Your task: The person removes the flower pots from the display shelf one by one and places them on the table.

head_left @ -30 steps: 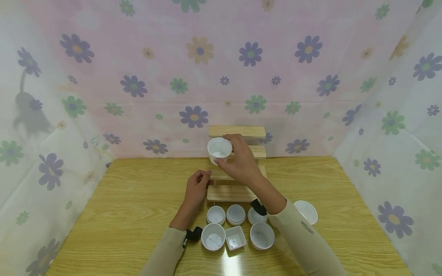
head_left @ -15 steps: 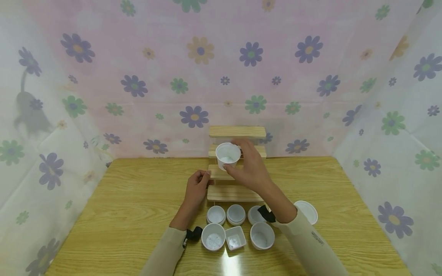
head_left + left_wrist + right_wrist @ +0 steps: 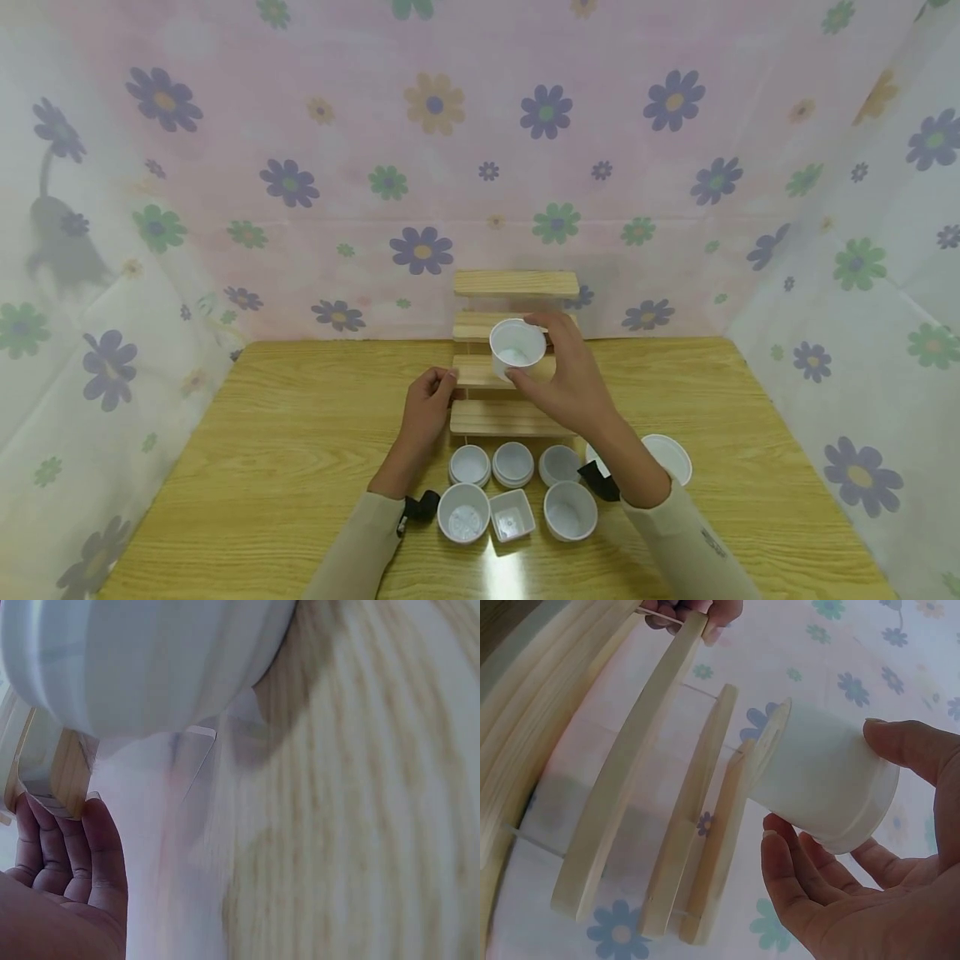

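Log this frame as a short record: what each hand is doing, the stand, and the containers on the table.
right hand: right hand holds a white plastic cup in front of the stepped wooden stand
left hand: left hand grips the left end of a lower step
cup state: off the steps, mouth tilted toward the head camera
table: wooden table; small white containers in two rows near the person, a white bowl to their right
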`<state>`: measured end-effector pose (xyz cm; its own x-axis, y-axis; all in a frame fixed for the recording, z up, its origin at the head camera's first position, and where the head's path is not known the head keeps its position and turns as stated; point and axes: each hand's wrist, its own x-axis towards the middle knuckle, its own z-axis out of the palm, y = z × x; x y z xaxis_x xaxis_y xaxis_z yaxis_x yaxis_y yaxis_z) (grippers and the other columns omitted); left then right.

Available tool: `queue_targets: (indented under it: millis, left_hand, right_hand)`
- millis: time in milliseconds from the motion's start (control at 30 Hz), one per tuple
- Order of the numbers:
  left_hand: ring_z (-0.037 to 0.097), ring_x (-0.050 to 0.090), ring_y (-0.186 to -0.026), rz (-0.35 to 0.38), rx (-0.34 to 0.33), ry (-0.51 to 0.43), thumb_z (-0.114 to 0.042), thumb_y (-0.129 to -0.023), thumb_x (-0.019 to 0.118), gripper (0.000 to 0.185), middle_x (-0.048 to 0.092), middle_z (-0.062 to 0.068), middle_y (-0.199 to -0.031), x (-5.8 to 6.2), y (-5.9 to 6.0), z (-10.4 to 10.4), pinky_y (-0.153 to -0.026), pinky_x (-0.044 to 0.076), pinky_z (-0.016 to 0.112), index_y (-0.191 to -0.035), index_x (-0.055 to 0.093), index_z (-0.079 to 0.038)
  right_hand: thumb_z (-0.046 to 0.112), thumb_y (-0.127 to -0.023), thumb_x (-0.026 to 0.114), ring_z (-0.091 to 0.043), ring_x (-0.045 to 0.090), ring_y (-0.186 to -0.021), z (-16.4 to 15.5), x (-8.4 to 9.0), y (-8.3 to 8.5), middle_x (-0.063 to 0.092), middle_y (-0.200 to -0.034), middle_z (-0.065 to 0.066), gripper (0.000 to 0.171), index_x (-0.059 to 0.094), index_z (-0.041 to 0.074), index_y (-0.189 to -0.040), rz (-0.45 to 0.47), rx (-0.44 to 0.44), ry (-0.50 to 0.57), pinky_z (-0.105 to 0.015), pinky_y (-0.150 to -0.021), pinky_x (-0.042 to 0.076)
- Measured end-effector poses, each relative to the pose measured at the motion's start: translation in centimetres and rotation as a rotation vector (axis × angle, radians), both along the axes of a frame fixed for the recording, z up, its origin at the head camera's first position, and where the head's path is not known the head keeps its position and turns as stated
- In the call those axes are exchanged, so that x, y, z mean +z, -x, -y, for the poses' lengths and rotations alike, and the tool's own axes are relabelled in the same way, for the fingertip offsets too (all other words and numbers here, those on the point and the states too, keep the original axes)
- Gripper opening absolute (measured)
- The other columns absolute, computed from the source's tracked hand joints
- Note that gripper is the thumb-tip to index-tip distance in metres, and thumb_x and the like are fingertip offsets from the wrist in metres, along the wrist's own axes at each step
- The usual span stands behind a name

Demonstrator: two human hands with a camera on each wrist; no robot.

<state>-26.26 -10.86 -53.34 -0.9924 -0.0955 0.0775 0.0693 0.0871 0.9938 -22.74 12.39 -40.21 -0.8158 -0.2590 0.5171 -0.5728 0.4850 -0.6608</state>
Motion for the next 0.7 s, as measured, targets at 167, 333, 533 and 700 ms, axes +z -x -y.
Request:
queue_targets:
  millis: [167,333,533,700]
  left_hand:
    - [0.018,0.075,-0.085,-0.007,-0.008,-0.026,-0.024,-0.111,0.06,0.026,0.073,0.013,-0.091,0.1,-0.1,0.0,-0.085,0.057,0.028,-0.099,0.066,-0.001]
    - [0.017,0.074,-0.083,-0.012,-0.019,-0.07,-0.022,-0.111,0.061,0.025,0.071,0.013,-0.09,0.2,-0.2,0.0,-0.082,0.058,0.026,-0.1,0.066,0.0]
    - [0.015,0.074,-0.083,-0.01,-0.017,-0.059,-0.022,-0.111,0.06,0.025,0.072,0.013,-0.091,0.1,-0.2,0.2,-0.081,0.057,0.026,-0.101,0.066,0.0]
    - [0.015,0.074,-0.083,-0.011,-0.015,-0.046,-0.025,-0.111,0.061,0.026,0.072,0.012,-0.091,0.0,-0.2,0.1,-0.081,0.057,0.026,-0.101,0.067,-0.001]
  right_hand:
    - [0.009,-0.084,0.091,-0.034,0.065,-0.11,-0.6,-0.3,-0.4,0.057,-0.138,-0.015,0.069,0.054,0.002,-0.142,0.001,-0.013,0.004,-0.052,-0.094,0.056]
    - [0.008,-0.082,0.092,-0.032,0.066,-0.108,-1.3,-0.6,-0.9,0.058,-0.135,-0.014,0.071,0.055,0.003,-0.142,0.005,-0.027,0.007,-0.049,-0.093,0.056]
    - [0.008,-0.083,0.092,-0.031,0.063,-0.11,-2.1,-1.1,-1.4,0.058,-0.136,-0.013,0.072,0.054,0.004,-0.144,0.002,-0.021,0.004,-0.051,-0.092,0.056]
    - [0.01,-0.084,0.09,-0.028,0.063,-0.112,-2.8,-1.4,-1.8,0.058,-0.138,-0.012,0.071,0.054,0.005,-0.145,-0.02,-0.033,-0.024,-0.049,-0.091,0.056]
